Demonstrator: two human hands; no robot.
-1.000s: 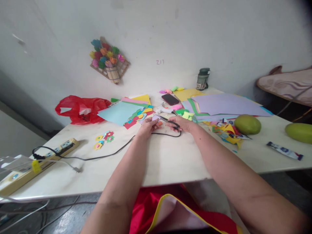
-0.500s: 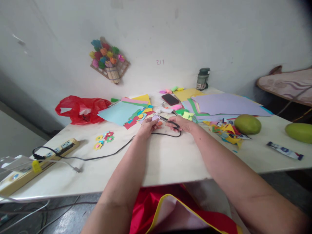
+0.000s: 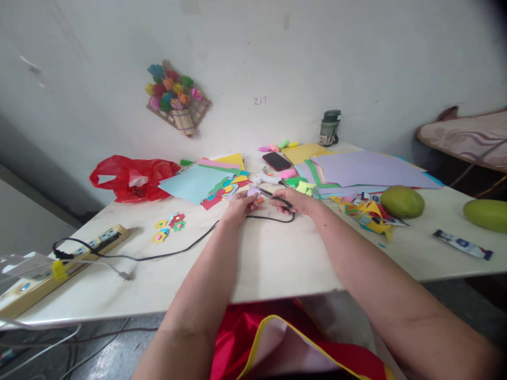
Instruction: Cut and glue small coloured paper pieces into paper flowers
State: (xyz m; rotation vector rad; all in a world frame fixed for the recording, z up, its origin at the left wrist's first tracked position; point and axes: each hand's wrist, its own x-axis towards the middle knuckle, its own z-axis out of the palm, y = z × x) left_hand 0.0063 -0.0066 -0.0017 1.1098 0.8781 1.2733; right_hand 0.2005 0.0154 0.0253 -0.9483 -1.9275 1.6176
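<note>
My right hand (image 3: 295,201) is closed round the black handles of a pair of scissors (image 3: 273,196), whose blades point left. Pinched in the fingers of my left hand (image 3: 239,207) is a small piece of light purple paper (image 3: 252,193), right at the blades. A bit of orange (image 3: 259,200) shows just below it; what it belongs to I cannot make out. Behind the hands lie a white glue gun (image 3: 267,179) and colourful cut paper strips (image 3: 225,190). Several small paper flowers (image 3: 170,227) rest on the table to the left.
A black cord (image 3: 174,255) runs from the power strip (image 3: 99,244) to near my hands. Coloured sheets (image 3: 356,168), a phone (image 3: 276,161) and a bottle (image 3: 330,128) stand behind. Paper scraps (image 3: 372,216), green mangoes (image 3: 402,202) and a tube (image 3: 462,245) lie right; a red bag (image 3: 130,177) sits left.
Hardly anything differs. The purple paper and the scissors' blades have shifted very slightly; both hands keep their hold.
</note>
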